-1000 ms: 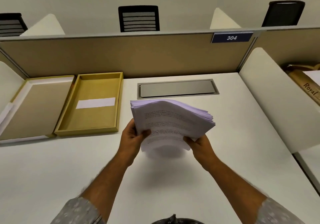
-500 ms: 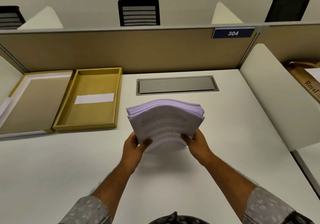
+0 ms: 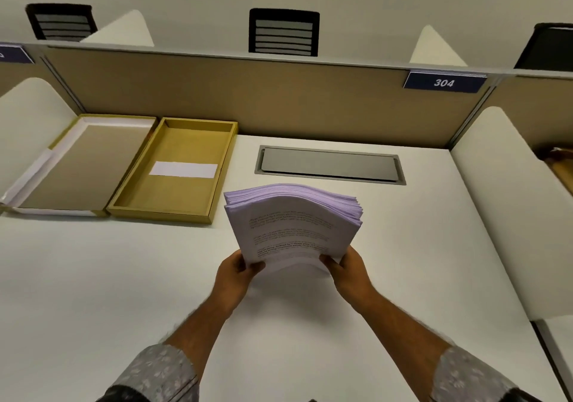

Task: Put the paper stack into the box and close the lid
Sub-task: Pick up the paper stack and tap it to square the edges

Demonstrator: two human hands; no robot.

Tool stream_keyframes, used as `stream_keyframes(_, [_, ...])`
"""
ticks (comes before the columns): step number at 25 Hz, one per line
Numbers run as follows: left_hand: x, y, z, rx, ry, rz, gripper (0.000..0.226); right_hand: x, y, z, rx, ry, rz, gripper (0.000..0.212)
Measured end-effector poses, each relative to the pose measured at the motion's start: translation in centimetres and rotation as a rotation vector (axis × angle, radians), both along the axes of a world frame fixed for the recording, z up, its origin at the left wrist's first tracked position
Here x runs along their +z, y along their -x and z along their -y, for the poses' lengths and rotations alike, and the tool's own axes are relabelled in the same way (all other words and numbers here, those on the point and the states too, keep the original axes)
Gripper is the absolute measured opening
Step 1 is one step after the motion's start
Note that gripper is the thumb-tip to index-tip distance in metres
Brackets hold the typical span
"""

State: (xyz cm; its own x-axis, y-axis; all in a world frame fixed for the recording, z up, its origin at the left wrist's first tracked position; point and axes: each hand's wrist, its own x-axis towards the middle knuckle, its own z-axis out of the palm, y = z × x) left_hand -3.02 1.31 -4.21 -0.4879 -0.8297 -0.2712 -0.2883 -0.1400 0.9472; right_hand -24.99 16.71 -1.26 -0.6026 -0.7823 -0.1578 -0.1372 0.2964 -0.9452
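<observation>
White desk surface (image 3: 93, 277) runs to a tan partition (image 3: 248, 97) bearing a blue "304" plate (image 3: 444, 82). One thick stack of white printed paper (image 3: 291, 224) is lifted near centre, its near corners gripped by the left hand (image 3: 237, 273) and right hand (image 3: 348, 269). One open mustard cardboard box (image 3: 214, 184) lies far left, its one lid (image 3: 77, 165) beside it, cut off at the edge. Print is illegible. Three black chair backs (image 3: 283, 30) show beyond.

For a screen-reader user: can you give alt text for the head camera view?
Two bare hands, left hand and right hand, hold a bowed stack of printed pale-lilac paper above a white desk. To its left lie an open mustard-yellow cardboard box and its lid.
</observation>
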Motion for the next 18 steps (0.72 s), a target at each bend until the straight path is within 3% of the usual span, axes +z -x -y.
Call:
stream_keyframes(3, [-0.1, 0.2, -0.2, 0.008, 0.022, 0.015, 0.034, -0.8, 0.5, 0.0, 0.043, -0.030, -0.012, 0.032])
stream_keyframes(11, [0.6, -1.2, 3.2, -0.077, 0.065, 0.020, 0.032, -0.8, -2.6, 2.1, -0.092, -0.007, 0.089, 0.044])
stream_keyframes(18, [4.8, -7.8, 15.3, -0.121, -0.011, -0.007, 0.035, 2.5, -9.1, 10.9, -0.054, 0.089, 0.224, 0.044])
